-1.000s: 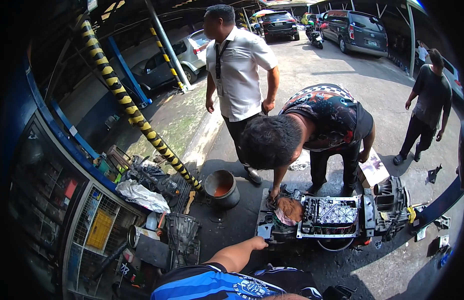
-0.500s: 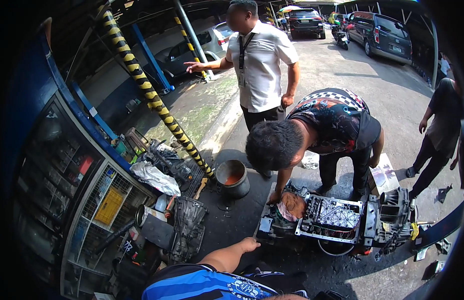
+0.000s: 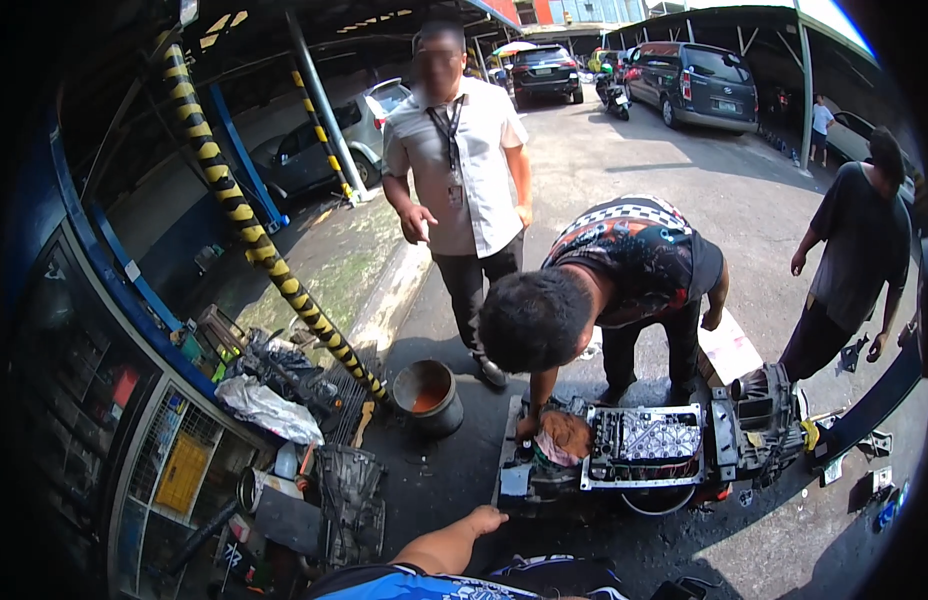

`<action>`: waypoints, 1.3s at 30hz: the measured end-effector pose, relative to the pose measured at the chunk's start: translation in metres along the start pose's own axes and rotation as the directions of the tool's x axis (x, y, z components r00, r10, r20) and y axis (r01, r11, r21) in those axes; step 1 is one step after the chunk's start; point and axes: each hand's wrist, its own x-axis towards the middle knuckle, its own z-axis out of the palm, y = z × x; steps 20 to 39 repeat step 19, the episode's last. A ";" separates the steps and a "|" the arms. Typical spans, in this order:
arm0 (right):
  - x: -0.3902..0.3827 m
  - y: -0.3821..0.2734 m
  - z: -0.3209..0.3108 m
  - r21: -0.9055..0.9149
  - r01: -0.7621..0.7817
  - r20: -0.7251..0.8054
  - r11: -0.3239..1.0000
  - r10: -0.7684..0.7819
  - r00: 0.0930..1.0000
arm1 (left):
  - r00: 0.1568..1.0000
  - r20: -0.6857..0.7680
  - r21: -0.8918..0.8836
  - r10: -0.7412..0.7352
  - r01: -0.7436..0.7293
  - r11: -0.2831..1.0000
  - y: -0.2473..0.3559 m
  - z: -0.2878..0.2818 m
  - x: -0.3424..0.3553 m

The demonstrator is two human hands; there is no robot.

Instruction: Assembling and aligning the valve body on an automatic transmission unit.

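My left hand (image 3: 487, 519) reaches out from the lower edge to the near left corner of a low work table (image 3: 504, 468). Its fingers look closed at that corner, though their tips are partly hidden. On the table lies an opened gearbox (image 3: 646, 447), with a metal valve body exposed inside its frame and a ribbed housing (image 3: 759, 412) at its right end. A reddish-brown rag (image 3: 564, 434) rests on the gearbox's left part. Across from me a bent-over co-worker (image 3: 624, 255) has one hand beside that rag. My right hand is out of view.
A dark bucket (image 3: 429, 399) with orange-brown liquid stands left of the table. Another gearbox casing (image 3: 352, 500) and a mesh cabinet (image 3: 174, 480) are farther left, near a striped post (image 3: 254, 235). People stand behind (image 3: 459, 170) and at right (image 3: 854, 250).
The view has shifted, taking in more at the right. The standing person in the white shirt has turned toward the table and lowered the outstretched arm. My left hand stays at the table corner.
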 end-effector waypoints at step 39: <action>-0.071 0.120 0.014 -0.036 -0.165 -0.093 0.986 0.162 0.983 | 0.983 0.151 -0.122 -0.101 0.120 0.985 -0.024 -0.033 0.041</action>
